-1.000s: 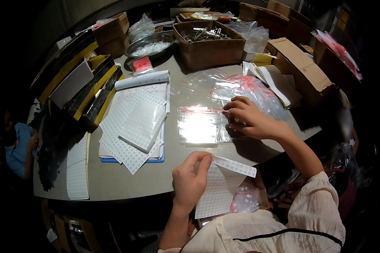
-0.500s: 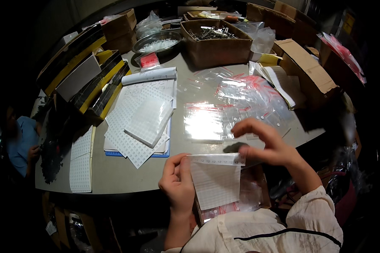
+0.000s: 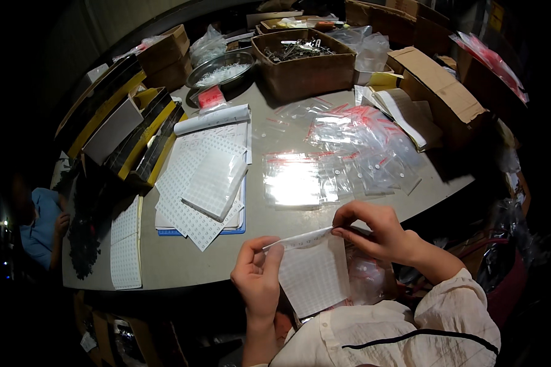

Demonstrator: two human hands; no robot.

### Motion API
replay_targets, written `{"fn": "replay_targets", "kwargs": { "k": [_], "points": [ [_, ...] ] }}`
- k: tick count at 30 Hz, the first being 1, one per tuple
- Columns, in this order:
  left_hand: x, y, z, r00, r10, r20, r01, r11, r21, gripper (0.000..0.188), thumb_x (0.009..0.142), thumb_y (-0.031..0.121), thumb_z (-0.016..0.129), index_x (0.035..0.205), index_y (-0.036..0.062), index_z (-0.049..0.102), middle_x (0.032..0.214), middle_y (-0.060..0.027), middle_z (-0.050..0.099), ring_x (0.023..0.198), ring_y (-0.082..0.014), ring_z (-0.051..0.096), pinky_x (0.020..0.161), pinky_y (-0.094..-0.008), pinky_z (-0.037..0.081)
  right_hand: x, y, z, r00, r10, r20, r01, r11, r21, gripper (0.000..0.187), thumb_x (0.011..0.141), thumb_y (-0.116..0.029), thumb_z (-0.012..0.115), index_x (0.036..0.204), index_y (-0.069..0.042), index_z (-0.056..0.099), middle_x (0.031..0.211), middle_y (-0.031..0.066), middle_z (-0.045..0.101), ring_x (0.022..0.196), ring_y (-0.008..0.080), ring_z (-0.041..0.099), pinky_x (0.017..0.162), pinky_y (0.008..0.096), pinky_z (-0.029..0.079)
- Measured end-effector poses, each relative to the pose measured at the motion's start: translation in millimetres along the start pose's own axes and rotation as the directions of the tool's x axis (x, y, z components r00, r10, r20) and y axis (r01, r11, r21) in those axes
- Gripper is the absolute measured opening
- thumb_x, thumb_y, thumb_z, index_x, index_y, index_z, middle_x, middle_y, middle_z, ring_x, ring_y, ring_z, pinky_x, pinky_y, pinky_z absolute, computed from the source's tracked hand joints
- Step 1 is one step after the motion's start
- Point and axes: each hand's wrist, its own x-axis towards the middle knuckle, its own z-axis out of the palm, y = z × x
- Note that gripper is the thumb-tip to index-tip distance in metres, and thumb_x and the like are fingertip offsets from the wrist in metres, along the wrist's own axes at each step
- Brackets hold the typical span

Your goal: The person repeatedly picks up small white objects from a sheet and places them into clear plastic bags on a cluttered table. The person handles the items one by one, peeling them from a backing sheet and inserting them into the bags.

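Between my hands hangs a sheet of small stickers, with a printed row along its top and a pale gridded face below. My left hand is closed on its upper left corner, thumb in front. At the upper right corner the fingers of my right hand pinch the edge, which bends over along the top. Beyond them on the table lie clear zip bags with red seal strips, several bearing small round stickers. Under the sheet, more clear bags show in part near my lap.
Sticker sheets lie on a blue-edged clipboard. A box of metal parts and a bowl of white pieces stand behind. Black-and-yellow boxes are at left, a cardboard box at right. A person in blue is at far left.
My right hand has come down from above the sheet and now grips its upper right corner. The sheet's top edge has curled and tilted up toward the right. The view has shifted slightly.
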Motion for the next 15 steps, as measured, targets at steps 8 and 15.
{"fn": "replay_targets", "kwargs": {
  "k": [8,15],
  "points": [
    [9,1,-8,0.997,-0.079,0.019,0.079,0.997,0.009,0.014,0.097,-0.005,0.067,0.111,-0.0067,0.067,0.082,-0.0013,0.067,0.071,-0.0015,0.055,0.063,-0.0167,0.039,-1,5,-5,0.936,-0.329,0.126,0.352,0.887,-0.299,0.014,0.092,-0.001,0.07,0.106,0.0,0.066,0.107,0.0163,0.071,0.08,0.0297,0.072,0.068,0.0347,0.059],
    [15,-2,-6,0.994,-0.107,-0.006,0.107,0.994,0.003,0.013,0.098,-0.003,0.066,0.111,-0.0064,0.067,0.082,-0.0012,0.067,0.072,-0.0008,0.054,0.064,-0.0166,0.039,54,38,-18,1.0,-0.021,-0.016,0.016,0.964,-0.267,0.012,0.096,-0.006,0.066,0.106,-0.002,0.061,0.143,0.0191,0.055,0.136,0.0404,0.048,0.113,0.0495,0.039]
  ]
}}
